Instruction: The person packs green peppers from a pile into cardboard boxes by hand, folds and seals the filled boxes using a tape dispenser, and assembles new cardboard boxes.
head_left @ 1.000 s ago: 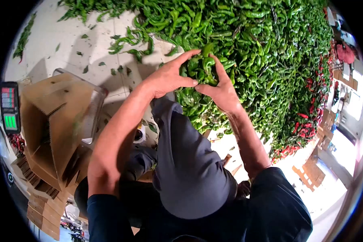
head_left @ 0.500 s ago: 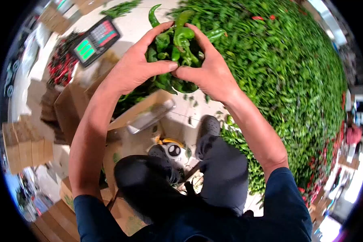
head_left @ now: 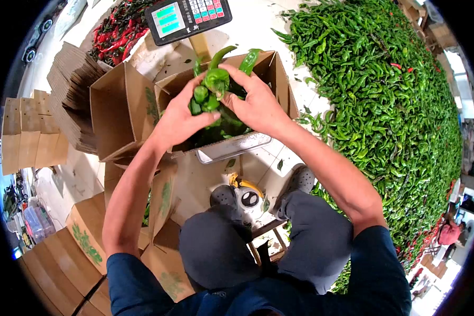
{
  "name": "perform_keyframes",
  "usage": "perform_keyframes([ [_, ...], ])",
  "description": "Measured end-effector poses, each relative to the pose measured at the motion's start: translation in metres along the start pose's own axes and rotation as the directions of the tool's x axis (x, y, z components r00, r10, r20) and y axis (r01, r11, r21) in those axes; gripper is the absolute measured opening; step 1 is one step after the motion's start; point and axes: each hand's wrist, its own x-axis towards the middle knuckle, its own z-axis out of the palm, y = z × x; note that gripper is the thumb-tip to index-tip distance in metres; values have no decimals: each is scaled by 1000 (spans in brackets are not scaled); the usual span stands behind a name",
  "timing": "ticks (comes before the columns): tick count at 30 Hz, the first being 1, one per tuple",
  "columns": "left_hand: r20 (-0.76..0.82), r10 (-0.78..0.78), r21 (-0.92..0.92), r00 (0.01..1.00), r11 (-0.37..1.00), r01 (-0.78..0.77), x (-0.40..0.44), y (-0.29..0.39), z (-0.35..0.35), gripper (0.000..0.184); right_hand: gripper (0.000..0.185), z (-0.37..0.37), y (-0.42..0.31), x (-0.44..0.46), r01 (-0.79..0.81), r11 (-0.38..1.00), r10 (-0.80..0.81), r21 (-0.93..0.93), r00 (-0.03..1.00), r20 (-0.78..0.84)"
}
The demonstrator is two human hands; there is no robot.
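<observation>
A: What's being held?

B: A bunch of green peppers, gripped from both sides. The left hand curls round one side, thumb towards the body, and the right hand presses in from the other.

A: Where is the bunch?

B: Over the open top of a cardboard box. More green peppers lie inside, but I can't tell whether the bunch touches them. One pepper curves up from it; another stands by the right fingertips, and I can't say whether it's gripped.

A: What's under the box?

B: A metal tray; its edge shows on the near side. On the far side is a scale display, lit green, its digits too unclear to read.

A: And around it?

B: A wide pile of green peppers spreads over the floor to the right. A second open box is just beside the first, on the left, with stacked flat cardboard past it. Red peppers lie further off, left of the display.
</observation>
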Motion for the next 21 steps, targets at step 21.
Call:
perform_keyframes([
  [21,181,-335,282,925,918,277,4,8,-6,49,25,-117,17,-17,-228,631,414,741,907,-73],
])
